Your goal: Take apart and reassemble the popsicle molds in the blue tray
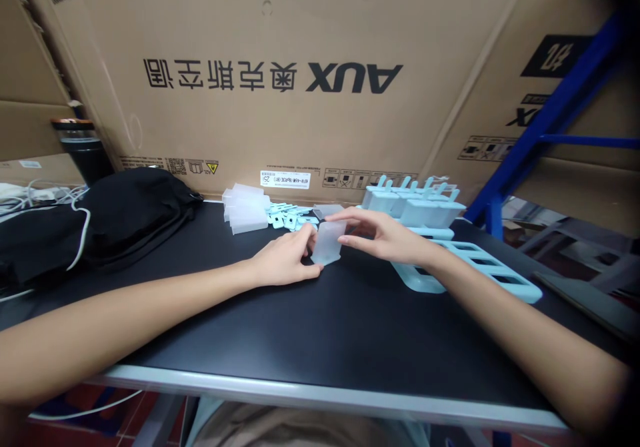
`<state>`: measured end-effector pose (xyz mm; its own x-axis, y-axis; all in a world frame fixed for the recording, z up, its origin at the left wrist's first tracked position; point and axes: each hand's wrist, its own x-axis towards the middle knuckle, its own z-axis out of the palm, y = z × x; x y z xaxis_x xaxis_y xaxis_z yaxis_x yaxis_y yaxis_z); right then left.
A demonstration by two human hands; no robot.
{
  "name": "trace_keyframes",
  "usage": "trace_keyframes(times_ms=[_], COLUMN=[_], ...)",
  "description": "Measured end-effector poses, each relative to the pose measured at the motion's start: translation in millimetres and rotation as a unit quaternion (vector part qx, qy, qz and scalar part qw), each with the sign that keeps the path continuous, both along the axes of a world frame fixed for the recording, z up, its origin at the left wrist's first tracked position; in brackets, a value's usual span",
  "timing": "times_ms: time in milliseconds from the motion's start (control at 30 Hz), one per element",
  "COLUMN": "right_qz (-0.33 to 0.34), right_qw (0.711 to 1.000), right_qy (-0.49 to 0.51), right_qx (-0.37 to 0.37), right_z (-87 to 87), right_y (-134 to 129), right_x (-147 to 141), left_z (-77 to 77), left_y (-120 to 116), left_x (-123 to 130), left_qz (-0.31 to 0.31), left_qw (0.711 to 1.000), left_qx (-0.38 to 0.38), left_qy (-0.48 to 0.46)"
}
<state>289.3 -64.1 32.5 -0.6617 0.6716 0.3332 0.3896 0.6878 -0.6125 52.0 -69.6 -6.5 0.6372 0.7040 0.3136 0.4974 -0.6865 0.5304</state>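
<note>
Between both hands stands a frosted translucent mould cup [329, 242] on the black tabletop. My left hand [290, 255] grips its left side, thumb at the lower edge, fingers curled behind it. My right hand [383, 234] holds its upper right side between thumb and fingers. Another clear cup [327, 211] lies just behind. To the left are several stacked translucent cups [246, 208] beside a pile of light blue sticks [290, 215]. At the right, filled-in cups with blue sticks [413, 200] stand at a light blue slotted frame [500, 270], partly hidden by my right arm.
A large cardboard box [280, 20] rises behind the black table [300, 340]. Black fabric [145, 210], white cables [83, 234] and a dark cylindrical container [80, 144] are at the left. A blue metal frame [565, 110] stands at the right.
</note>
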Motion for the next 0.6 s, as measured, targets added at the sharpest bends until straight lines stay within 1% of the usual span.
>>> trace_keyframes(times_ms=[133,267,367,500,600], right_qz=[-0.006,-0.023,-0.034,-0.036,-0.028], right_qw=[1.0,0.999,0.999,0.999,1.0], right_qy=[-0.007,-0.038,-0.039,-0.021,-0.007], right_qx=[-0.013,-0.003,-0.004,-0.01,0.001], right_z=[1.2,5.4,7.0,4.2,0.2], right_y=[-2.1,-2.7,-2.3,-3.2,-4.3], right_x=[-0.4,4.9,8.5,5.2,-0.5], left_z=[0.3,1.4,0.9,-1.2,-3.0], left_y=[0.6,0.6,1.0,3.4,6.2], left_x=[1.1,1.8,1.4,-0.7,-2.4], left_qz=[0.006,-0.013,-0.02,-0.029,-0.037], left_qw=[1.0,1.0,0.999,0.999,0.997], left_qx=[-0.005,-0.01,-0.016,-0.02,-0.034], left_qy=[0.004,-0.008,-0.021,-0.04,-0.058])
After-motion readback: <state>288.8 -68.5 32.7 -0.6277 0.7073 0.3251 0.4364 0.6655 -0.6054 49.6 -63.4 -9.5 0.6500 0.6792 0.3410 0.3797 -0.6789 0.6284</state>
